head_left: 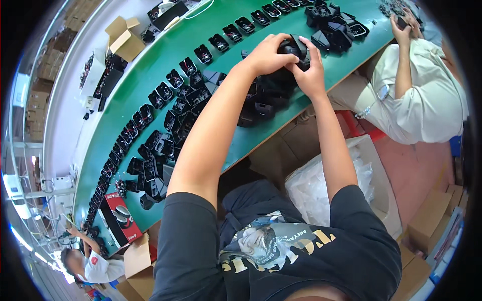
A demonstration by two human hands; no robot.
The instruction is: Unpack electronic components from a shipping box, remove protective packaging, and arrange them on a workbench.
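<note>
Both hands raised over the long green work table (281,37), meeting at about 12 o'clock from the person's chest. Left hand (265,54) and right hand (312,72) are closed together around one small black plastic housing, boxy with an angled lid (296,49); fingers wrap it from both sides, thumbs on top, so it sits lifted just clear of the table, apparently to press or seat a part. What the thumbs press on is hidden.

Directly beneath the hands, a loose heap of similar black plastic housings (261,100) lies on the table, within easy reach, likely the working stock.

From 9 to 12 o'clock, a curved row of open black housings with small red wiring inside (150,105) runs along the table's far side, evenly spaced, laid out as if for a line.

At 1 o'clock, a second pile of black housings (334,27) sits near a co-worker in a pale shirt (427,95).

At 3 o'clock beside the person's knee, a cardboard box lined with clear plastic bags (346,185). At 8 o'clock, a red and black carton (118,218) rests on the table end.
</note>
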